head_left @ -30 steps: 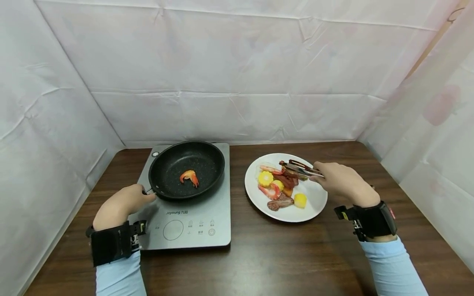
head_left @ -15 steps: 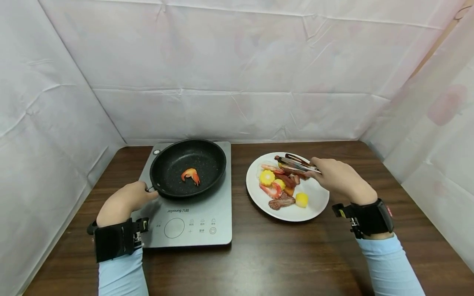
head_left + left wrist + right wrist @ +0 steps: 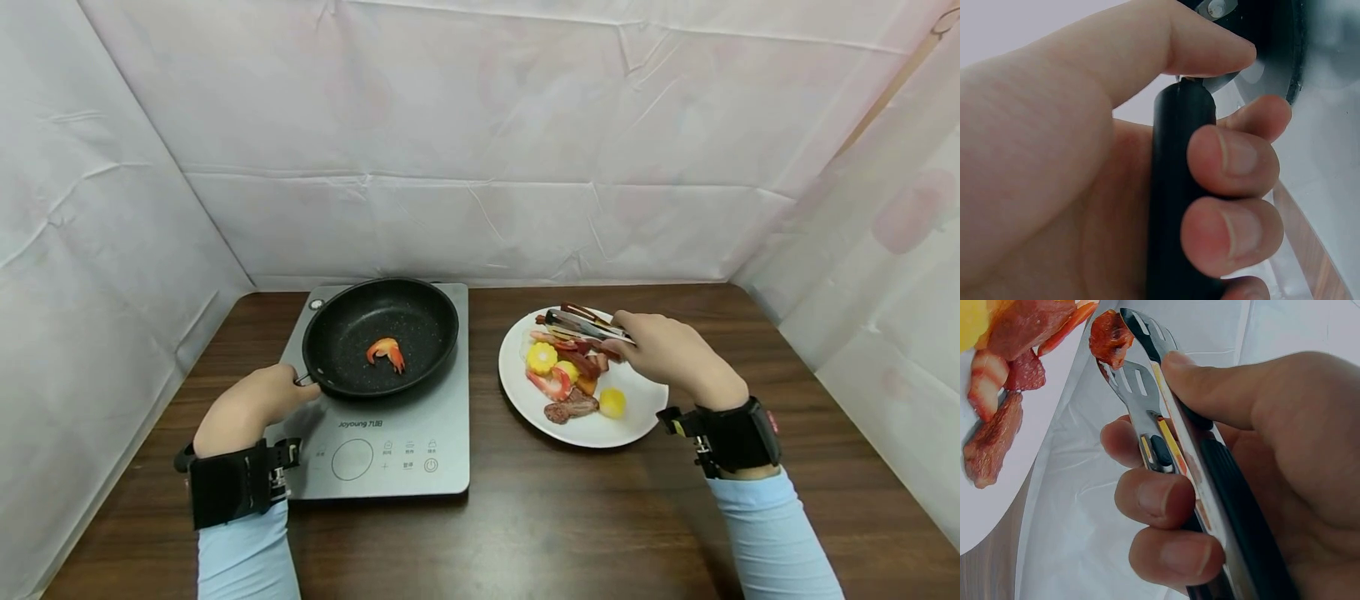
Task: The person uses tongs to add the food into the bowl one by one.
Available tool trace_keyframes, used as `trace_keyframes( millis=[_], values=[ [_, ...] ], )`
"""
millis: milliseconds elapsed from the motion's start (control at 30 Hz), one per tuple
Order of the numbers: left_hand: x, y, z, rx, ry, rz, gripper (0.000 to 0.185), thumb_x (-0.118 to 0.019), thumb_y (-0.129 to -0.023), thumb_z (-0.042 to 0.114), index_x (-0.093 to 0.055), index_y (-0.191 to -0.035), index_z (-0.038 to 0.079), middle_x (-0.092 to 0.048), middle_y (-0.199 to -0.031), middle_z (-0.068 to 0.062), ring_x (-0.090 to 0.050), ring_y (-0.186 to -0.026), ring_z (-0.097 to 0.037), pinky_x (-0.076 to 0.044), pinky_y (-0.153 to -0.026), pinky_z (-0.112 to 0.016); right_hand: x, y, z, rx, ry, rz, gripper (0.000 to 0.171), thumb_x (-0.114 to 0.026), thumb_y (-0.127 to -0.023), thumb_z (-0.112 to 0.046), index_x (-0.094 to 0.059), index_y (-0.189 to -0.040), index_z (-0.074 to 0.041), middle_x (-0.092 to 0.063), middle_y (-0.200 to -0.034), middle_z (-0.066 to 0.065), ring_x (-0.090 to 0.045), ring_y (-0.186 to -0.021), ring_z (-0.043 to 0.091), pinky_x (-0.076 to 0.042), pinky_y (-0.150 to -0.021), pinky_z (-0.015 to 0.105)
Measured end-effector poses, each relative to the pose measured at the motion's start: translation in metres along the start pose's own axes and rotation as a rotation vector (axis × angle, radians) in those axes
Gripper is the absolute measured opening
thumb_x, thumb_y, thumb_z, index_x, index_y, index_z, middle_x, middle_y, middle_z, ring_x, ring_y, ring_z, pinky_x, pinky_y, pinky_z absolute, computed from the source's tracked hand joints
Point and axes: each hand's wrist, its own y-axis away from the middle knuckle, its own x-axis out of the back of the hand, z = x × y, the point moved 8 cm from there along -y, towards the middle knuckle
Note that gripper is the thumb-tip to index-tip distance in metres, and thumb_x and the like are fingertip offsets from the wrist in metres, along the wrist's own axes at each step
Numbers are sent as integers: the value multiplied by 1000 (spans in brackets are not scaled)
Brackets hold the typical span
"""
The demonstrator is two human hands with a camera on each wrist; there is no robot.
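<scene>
My left hand (image 3: 251, 408) grips the black handle (image 3: 1179, 206) of a black frying pan (image 3: 380, 335) that sits on a grey induction cooker (image 3: 390, 433). One orange shrimp (image 3: 385, 352) lies in the pan. My right hand (image 3: 663, 354) grips metal tongs (image 3: 581, 325) over a white plate (image 3: 637, 421). In the right wrist view the tongs (image 3: 1147, 394) pinch a small reddish piece of food (image 3: 1110, 339) at their tips. The plate carries corn pieces (image 3: 540, 358), shrimp (image 3: 551, 385) and meat slices (image 3: 570, 408).
The brown wooden table (image 3: 570, 517) is enclosed on three sides by white sheeting (image 3: 480, 150). The cooker's control panel (image 3: 382, 457) faces me. Bare table lies in front of the plate and the cooker.
My right hand has drawn the tongs up and leftward off the food pile, with a reddish piece held in their tips. The left hand keeps its hold on the pan handle.
</scene>
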Motion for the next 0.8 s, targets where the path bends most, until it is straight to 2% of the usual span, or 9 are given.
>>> trace_keyframes(
  millis=[200, 300, 567, 700, 800],
  values=[
    [-1, 2, -1, 10, 2, -10, 57, -49, -103, 34, -55, -122, -19, -65, -111, -32, -62, -86, -32, -53, -79, -49, -1, -5, -10, 18, -24, -9, 43, -58, -104, -35, -58, -130, -1, -71, -117, 18, -70, -97, 32, -54, -80, 51],
    [-1, 2, -2, 23, 1, -15, 57, -49, -103, 35, -55, -123, -19, -64, -112, -33, -61, -88, -33, -53, -80, -50, -1, -8, -15, 17, -36, -10, 41, -57, -104, -37, -59, -127, -3, -72, -110, 14, -69, -93, 28, -54, -79, 49],
    [-2, 2, 1, 23, 16, -17, 54, -50, -103, 35, -57, -117, -16, -64, -103, -27, -59, -85, -31, -52, -77, -48, -3, -17, -29, 37, -43, -7, 44, -58, -103, -34, -57, -133, -1, -71, -116, 17, -69, -97, 30, -54, -86, 52],
    [-1, 2, 1, 22, 16, -16, 54, -50, -102, 35, -57, -118, -17, -65, -105, -27, -60, -85, -30, -52, -77, -48, -3, -21, -34, 44, -36, 0, 44, -59, -103, -35, -58, -131, -1, -72, -111, 15, -68, -90, 26, -54, -84, 51],
    [-1, 2, 1, 15, 15, -14, 54, -50, -102, 34, -57, -117, -17, -65, -104, -28, -60, -84, -30, -52, -76, -47, -1, -23, -40, 54, -44, 22, 42, -60, -103, -34, -59, -130, -2, -72, -112, 15, -69, -91, 27, -54, -82, 51]
  ],
)
